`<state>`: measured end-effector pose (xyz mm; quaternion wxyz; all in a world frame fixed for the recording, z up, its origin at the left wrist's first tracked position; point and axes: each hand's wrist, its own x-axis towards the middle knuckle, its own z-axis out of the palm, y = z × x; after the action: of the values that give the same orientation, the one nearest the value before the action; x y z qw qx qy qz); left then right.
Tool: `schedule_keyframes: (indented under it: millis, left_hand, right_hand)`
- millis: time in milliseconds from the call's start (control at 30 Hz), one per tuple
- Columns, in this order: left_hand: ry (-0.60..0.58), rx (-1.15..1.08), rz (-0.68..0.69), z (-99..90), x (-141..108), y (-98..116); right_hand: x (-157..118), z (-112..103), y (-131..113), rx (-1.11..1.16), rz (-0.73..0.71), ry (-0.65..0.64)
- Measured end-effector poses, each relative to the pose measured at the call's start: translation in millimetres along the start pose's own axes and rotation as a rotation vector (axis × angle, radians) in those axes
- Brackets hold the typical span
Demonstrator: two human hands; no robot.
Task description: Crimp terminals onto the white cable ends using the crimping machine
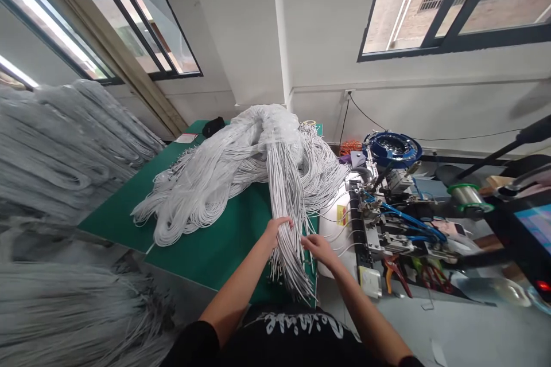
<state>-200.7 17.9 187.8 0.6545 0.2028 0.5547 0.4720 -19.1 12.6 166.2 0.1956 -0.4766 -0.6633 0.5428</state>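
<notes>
Left hand (274,233) clasps cable bundle (286,198), thumb on top
Right hand (317,248) curls at its right edge, hold unclear; loose ends (301,284) splay bodyward.

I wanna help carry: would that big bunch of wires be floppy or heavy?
Probably floppy: the wires curve into loose loops. Likely heavy together, since so many are bunched. The clear plastic might feel slippery, because it looks shiny.

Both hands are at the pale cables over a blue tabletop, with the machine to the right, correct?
Not quite: the tabletop is green, not blue, as the head view shows. The left hand and right hand are at the pale cables, with the machine to the right.
</notes>
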Motion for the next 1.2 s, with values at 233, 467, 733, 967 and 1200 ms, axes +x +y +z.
schedule_keyframes:
  millis: [233,467,733,967,1200]
  left_hand:
    - [-0.342,-0.343,-0.198,-3.6,-10.6,-16.3]
    - [-0.238,-0.369,-0.249,-25.1,-10.3,-39.4]
    - [-0.399,-0.464,-0.279,-38.7,-2.2,-36.5]
    - [-0.279,-0.448,-0.319,-30.2,-15.9,-27.1]
    - [-0.218,-0.406,-0.295,-30.7,-27.9,-19.0]
  right_hand:
    - [74.2,-24.0,-57.1,0.347,0.058,-0.041]
    - [116.0,-18.4,-83.9,-0.072,-0.05,0.02]
    - [106.1,-22.7,-67.7,0.613,0.06,0.096]
    - [89.9,8.7,-50.8,0.409,0.135,-0.056]
    - [88.8,2.3,-57.9,0.379,0.106,0.005]
